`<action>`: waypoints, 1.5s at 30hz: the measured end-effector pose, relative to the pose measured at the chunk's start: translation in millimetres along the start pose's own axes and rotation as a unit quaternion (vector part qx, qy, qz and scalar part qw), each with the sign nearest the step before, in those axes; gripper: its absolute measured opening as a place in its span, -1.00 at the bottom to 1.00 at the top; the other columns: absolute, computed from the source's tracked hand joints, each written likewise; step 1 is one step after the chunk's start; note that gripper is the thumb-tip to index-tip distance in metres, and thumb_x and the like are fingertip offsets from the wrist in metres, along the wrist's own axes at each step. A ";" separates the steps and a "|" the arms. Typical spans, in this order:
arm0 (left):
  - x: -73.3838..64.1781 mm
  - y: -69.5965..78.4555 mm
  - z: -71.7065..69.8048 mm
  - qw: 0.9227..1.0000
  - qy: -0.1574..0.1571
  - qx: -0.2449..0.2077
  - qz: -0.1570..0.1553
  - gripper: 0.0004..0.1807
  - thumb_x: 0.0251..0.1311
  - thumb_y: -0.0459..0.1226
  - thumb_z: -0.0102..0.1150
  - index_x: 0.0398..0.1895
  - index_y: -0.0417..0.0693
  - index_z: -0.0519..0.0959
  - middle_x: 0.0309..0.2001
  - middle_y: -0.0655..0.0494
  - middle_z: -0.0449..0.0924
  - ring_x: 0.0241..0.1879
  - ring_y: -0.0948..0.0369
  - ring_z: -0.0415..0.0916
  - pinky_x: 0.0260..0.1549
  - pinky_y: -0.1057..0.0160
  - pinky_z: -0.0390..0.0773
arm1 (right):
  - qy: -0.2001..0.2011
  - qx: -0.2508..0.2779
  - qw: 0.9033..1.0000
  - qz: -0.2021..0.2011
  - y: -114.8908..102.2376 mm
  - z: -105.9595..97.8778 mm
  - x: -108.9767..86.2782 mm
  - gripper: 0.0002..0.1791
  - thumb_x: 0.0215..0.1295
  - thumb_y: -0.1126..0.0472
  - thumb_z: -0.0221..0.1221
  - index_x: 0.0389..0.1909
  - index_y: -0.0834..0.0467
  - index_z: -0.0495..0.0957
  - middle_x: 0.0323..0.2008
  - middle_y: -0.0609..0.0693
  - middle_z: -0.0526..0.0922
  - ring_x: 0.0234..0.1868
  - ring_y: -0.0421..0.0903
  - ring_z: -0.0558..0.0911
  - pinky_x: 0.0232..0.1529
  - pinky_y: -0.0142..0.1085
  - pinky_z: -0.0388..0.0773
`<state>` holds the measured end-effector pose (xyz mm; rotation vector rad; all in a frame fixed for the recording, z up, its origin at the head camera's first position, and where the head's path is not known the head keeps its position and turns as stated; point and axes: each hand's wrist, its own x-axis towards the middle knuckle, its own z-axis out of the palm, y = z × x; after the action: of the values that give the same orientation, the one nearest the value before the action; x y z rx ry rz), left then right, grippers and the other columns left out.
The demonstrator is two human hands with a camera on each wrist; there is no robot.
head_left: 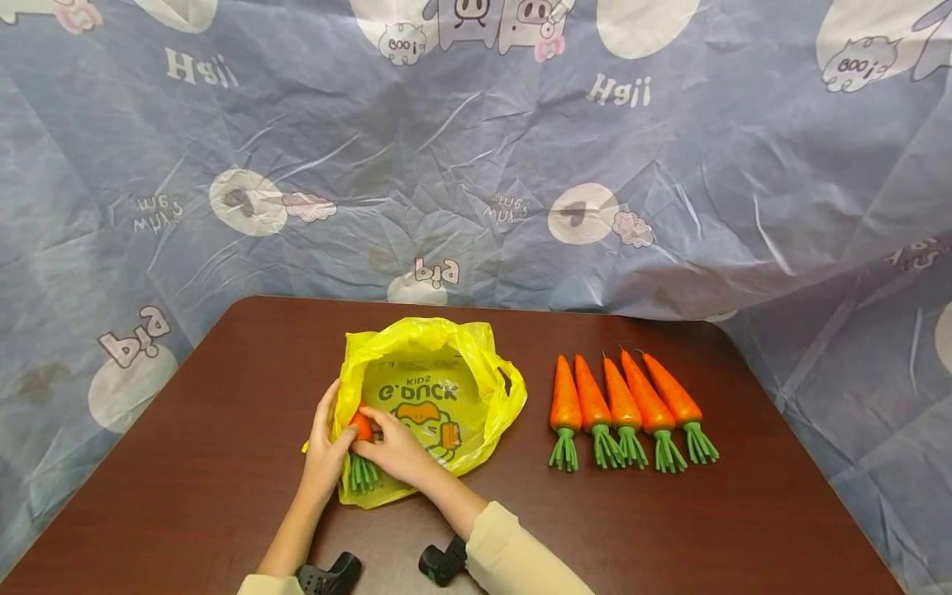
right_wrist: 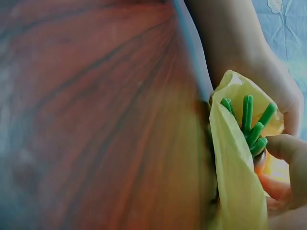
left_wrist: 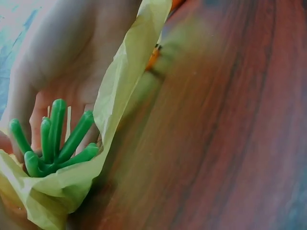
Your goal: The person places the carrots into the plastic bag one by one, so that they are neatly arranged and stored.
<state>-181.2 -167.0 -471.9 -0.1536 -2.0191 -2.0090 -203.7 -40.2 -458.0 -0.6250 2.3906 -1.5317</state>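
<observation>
Blue printed cloth (head_left: 461,149) hangs behind everything, probably as a plain backdrop. Brown table (head_left: 253,388) in front of it. Yellow bag (head_left: 420,351) sits on the table, left of center, mouth spread wide toward the person, likely so its inside is easy to reach. Five carrots (head_left: 623,401) lie side by side on the right, well apart from the bag, all greens toward the person; the row seems meant to keep each one easy to grab.

Left hand (head_left: 324,442) is clamped on the bag's left edge, fingers outside, thumb inside by the carrot, apparently steadying the plastic. Right hand (head_left: 394,450) reaches into the mouth, thumb and fingers together on a single carrot (head_left: 362,426), which is inside the bag at the left wall, mostly covered by the hands. Its green stalks (head_left: 363,475) point toward the person; can't see its tip.
</observation>
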 end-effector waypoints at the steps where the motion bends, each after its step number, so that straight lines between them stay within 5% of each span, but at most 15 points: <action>1: 0.3 0.6 -0.2 1.000 -0.002 0.003 -0.006 -0.20 0.09 -0.61 -0.16 0.41 -0.02 -0.05 0.41 -0.03 -0.11 0.21 0.42 0.05 0.02 0.64 0.21 | -0.003 0.005 1.000 0.000 -0.2 -1.2 -0.4 -0.36 0.14 0.05 0.15 0.25 0.18 0.29 0.14 0.10 0.42 0.05 -0.05 0.51 -0.07 -0.39 0.47; 8: 1.2 3.1 0.4 0.999 -0.003 0.030 -0.042 -0.16 0.06 -0.61 -0.14 0.41 0.06 -0.06 0.40 0.01 -0.09 0.19 0.30 0.07 -0.04 0.64 0.24 | -0.005 0.032 0.999 0.018 0.2 -5.0 -2.8 -0.38 0.15 0.11 0.15 0.25 0.14 0.29 0.17 0.11 0.37 0.10 0.00 0.47 -0.03 -0.33 0.47; 14: 0.4 1.8 0.0 0.999 -0.003 0.028 -0.043 -0.17 0.06 -0.62 -0.16 0.41 0.04 -0.07 0.39 0.00 -0.08 0.13 0.31 0.11 -0.09 0.61 0.31 | -0.019 0.031 0.999 0.012 -3.0 -12.8 -7.4 -0.43 0.19 0.14 0.11 0.25 0.15 0.29 0.15 0.12 0.39 0.11 -0.01 0.44 0.05 -0.25 0.44; 19: -0.5 0.2 -2.3 0.999 0.000 0.028 -0.035 -0.19 0.06 -0.62 -0.18 0.41 -0.01 -0.07 0.38 -0.04 -0.07 0.08 0.35 0.15 -0.14 0.61 0.32 | -0.029 -0.035 0.999 -0.012 -8.2 -23.5 -12.2 -0.49 0.25 0.11 0.05 0.24 0.11 0.32 0.11 0.09 0.44 -0.01 -0.06 0.47 -0.05 -0.30 0.45; 31: 1.2 -0.8 0.1 0.999 -0.015 0.018 -0.036 -0.19 0.08 -0.61 -0.20 0.41 0.01 -0.12 0.37 -0.02 -0.05 0.06 0.28 0.18 -0.15 0.59 0.34 | -0.032 -0.195 0.979 -0.048 -22.7 -65.6 -33.9 -0.47 0.28 -0.05 -0.02 0.28 -0.08 0.26 0.33 -0.08 0.22 0.29 -0.02 0.30 0.14 0.00 0.33; 45: 0.7 -0.1 -0.3 0.999 -0.014 0.015 -0.049 -0.20 0.11 -0.59 -0.20 0.41 0.07 -0.12 0.38 0.00 -0.06 0.03 0.24 0.20 -0.16 0.57 0.34 | 0.059 -0.263 0.959 -0.083 -23.4 -117.2 -68.0 -0.44 0.23 -0.04 0.03 0.28 -0.07 0.27 0.34 -0.06 0.22 0.34 0.02 0.21 0.31 0.08 0.00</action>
<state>-181.8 -167.4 -471.9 -0.0785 -2.1126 -2.0446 -187.0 77.7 -389.2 -0.8761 2.9278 -0.9944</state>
